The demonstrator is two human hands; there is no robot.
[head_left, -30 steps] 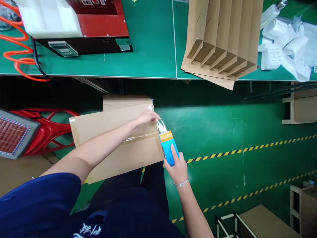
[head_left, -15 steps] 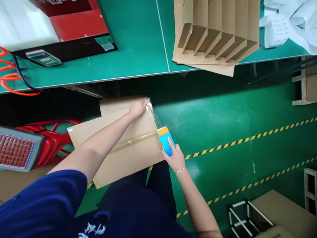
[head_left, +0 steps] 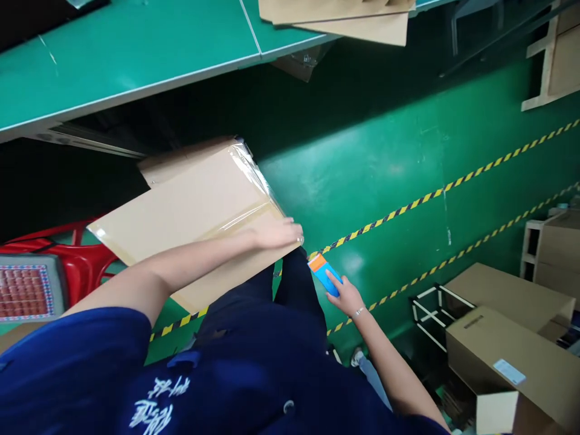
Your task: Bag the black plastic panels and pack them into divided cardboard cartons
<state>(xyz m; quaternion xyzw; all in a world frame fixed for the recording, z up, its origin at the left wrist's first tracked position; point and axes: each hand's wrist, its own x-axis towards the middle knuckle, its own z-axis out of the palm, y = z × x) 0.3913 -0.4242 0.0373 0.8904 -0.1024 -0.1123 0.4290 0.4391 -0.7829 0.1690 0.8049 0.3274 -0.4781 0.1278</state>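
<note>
A cardboard box [head_left: 181,214] lies in front of my legs, with clear tape [head_left: 249,166] stuck along its right edge and another taped seam across its top. My left hand [head_left: 278,232] lies on the box at its near right corner, fingers stretched toward the edge and pressed down. To the right of that corner, my right hand [head_left: 348,297] is closed round a blue and orange tape dispenser [head_left: 325,275], held apart from the box above the floor.
A green table [head_left: 181,54] runs along the top, with cardboard pieces [head_left: 353,24] overhanging its edge. At left stands a red chair [head_left: 86,260] beside a cushioned seat [head_left: 27,287]. Several cartons [head_left: 512,338] and a small white frame [head_left: 437,308] are at lower right. Striped tape marks the green floor.
My left hand has slid from the box's far right corner to the near one. My right hand has drawn the tape dispenser away from the box, toward the lower right. The view has shifted.
</note>
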